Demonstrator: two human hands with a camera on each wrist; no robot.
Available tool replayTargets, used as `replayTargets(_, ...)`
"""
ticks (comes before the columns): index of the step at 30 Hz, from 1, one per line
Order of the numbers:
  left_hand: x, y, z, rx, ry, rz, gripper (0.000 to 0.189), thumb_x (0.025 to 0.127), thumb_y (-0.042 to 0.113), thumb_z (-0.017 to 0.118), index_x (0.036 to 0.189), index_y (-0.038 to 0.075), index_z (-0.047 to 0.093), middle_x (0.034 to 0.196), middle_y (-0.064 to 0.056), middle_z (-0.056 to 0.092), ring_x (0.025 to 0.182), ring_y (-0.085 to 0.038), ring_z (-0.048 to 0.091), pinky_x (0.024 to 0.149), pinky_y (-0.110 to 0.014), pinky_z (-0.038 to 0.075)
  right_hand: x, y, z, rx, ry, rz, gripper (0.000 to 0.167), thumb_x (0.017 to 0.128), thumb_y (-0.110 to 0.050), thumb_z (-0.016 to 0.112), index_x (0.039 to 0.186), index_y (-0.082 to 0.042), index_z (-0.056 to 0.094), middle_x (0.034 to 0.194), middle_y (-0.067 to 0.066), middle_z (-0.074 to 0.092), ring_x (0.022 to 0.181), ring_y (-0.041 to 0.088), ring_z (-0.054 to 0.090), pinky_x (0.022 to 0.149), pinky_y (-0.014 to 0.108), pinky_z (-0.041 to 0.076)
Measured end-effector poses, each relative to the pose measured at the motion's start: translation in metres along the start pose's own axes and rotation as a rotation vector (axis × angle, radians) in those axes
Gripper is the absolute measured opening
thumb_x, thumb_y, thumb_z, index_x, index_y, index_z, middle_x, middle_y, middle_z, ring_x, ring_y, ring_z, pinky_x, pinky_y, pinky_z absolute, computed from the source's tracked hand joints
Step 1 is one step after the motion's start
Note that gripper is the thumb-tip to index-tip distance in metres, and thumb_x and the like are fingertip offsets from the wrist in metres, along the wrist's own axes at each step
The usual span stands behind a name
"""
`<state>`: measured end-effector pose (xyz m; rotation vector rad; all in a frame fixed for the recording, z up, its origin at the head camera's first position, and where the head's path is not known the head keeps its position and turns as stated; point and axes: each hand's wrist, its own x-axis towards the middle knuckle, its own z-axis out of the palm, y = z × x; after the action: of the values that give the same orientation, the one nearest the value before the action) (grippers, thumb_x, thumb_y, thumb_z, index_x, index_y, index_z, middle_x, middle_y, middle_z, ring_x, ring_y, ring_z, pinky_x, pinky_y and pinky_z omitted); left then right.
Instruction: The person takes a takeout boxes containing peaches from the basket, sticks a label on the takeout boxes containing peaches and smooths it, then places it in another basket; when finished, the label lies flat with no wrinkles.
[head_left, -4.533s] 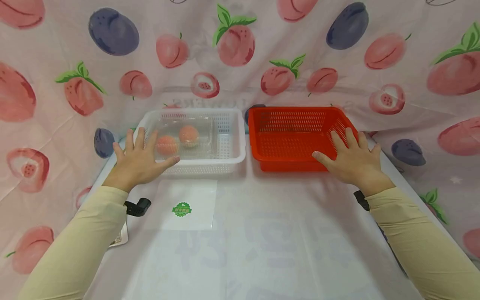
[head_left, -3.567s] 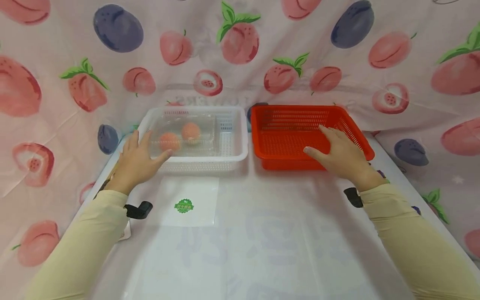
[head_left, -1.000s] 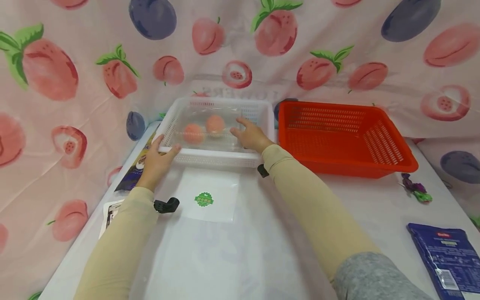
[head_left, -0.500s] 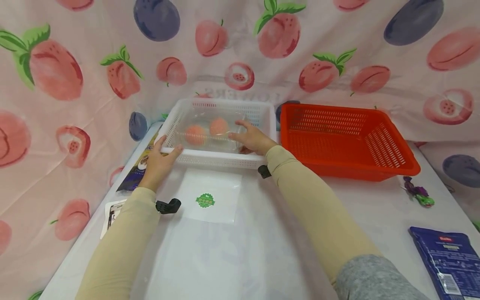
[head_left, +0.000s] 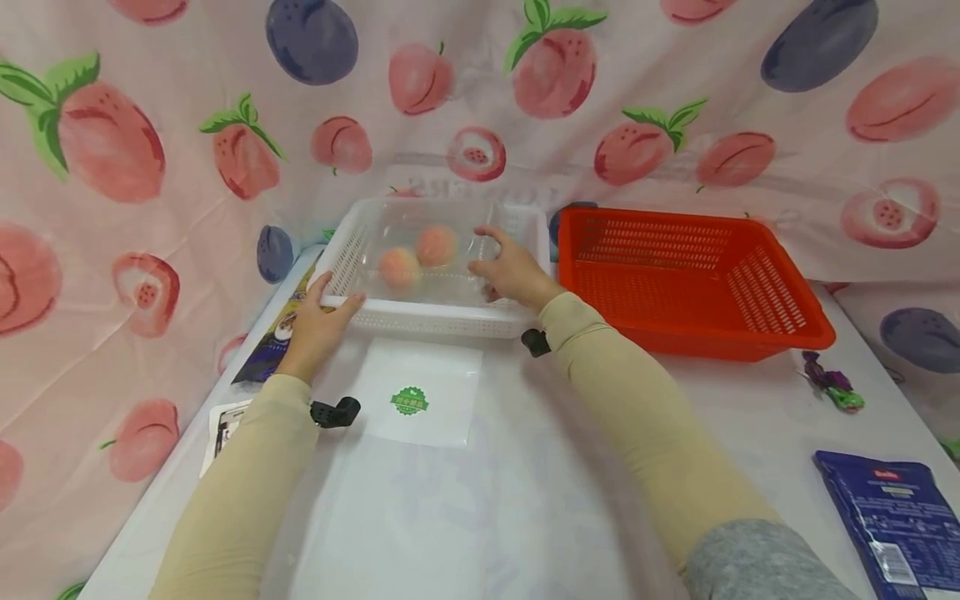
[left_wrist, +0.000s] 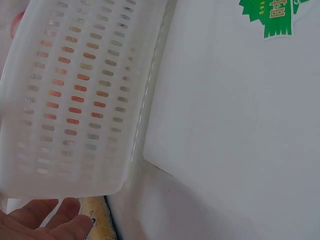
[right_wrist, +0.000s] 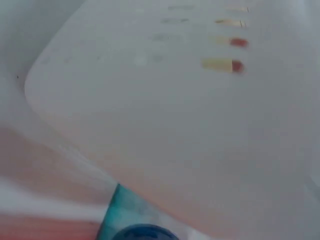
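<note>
A clear plastic box [head_left: 450, 287] with two peaches [head_left: 437, 246] inside sits tilted in the white slotted basket [head_left: 431, 312]. My right hand [head_left: 519, 271] grips the box's right end, thumb on the near side and fingers over the far side. At the basket's left front corner my left hand [head_left: 318, 333] holds the rim. The left wrist view has its fingertips [left_wrist: 75, 227] curled at the basket's end wall, with orange showing through the slots. In the right wrist view the pale basket wall [right_wrist: 150, 110] fills most of the frame and the right fingers are hidden.
Just right stands a red slotted basket [head_left: 675, 287]. A white sheet with a green label [head_left: 409, 401] lies in front. On the right are a dark blue packet [head_left: 888, 517] and wrapped candies [head_left: 832, 383]. A yellow-and-purple packet [head_left: 276, 342] and a white card [head_left: 225, 421] lie left.
Both hands have left their open pose over the two baskets: the left has taken the white rim, the right the clear box. In the last half second the box has tilted and the peaches have shifted.
</note>
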<state>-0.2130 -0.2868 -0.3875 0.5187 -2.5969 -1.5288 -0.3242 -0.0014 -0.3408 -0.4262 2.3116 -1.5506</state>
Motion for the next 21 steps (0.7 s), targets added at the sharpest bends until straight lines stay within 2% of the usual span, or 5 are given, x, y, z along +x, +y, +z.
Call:
replayTargets(7, 0.0, 0.0, 0.0, 0.002, -0.008, 0.016, 0.09, 0.095, 0.058, 0.059, 0.163, 0.027, 0.009, 0.163, -0.02, 0.015, 0.145, -0.046, 0.021, 0.113, -0.064, 0.018, -0.013, -0.011, -0.017, 0.005, 0.025, -0.048, 0.062, 0.098, -0.015, 0.065, 0.153, -0.025, 0.037, 0.105, 0.017, 0.052, 0.059, 0.023, 0.058, 0.069, 0.043, 0.06)
replayTargets(13, -0.002, 0.003, 0.0, 0.007, -0.013, 0.009, 0.091, 0.095, 0.059, 0.058, 0.163, 0.027, 0.008, 0.163, -0.021, 0.016, 0.144, -0.046, 0.023, 0.113, -0.064, 0.019, -0.033, -0.023, -0.037, -0.009, 0.067, -0.101, 0.062, 0.097, -0.015, 0.066, 0.151, -0.025, 0.039, 0.085, 0.016, 0.049, 0.058, 0.023, 0.059, 0.066, 0.042, 0.06)
replayTargets(15, -0.002, 0.003, 0.0, 0.012, -0.014, 0.006, 0.09, 0.095, 0.058, 0.058, 0.163, 0.027, 0.007, 0.163, -0.021, 0.015, 0.144, -0.046, 0.022, 0.113, -0.065, 0.019, -0.041, -0.027, -0.043, 0.003, 0.078, -0.112, 0.062, 0.096, -0.014, 0.067, 0.151, -0.024, 0.04, 0.083, 0.016, 0.047, 0.058, 0.023, 0.059, 0.065, 0.041, 0.06)
replayTargets(21, -0.004, 0.004, 0.0, 0.024, -0.012, -0.009, 0.091, 0.095, 0.06, 0.058, 0.163, 0.027, 0.007, 0.164, -0.021, 0.013, 0.145, -0.047, 0.019, 0.113, -0.067, 0.016, -0.066, -0.036, -0.062, -0.012, 0.127, -0.143, 0.062, 0.096, -0.014, 0.068, 0.15, -0.024, 0.041, 0.09, 0.017, 0.047, 0.064, 0.022, 0.056, 0.064, 0.039, 0.06)
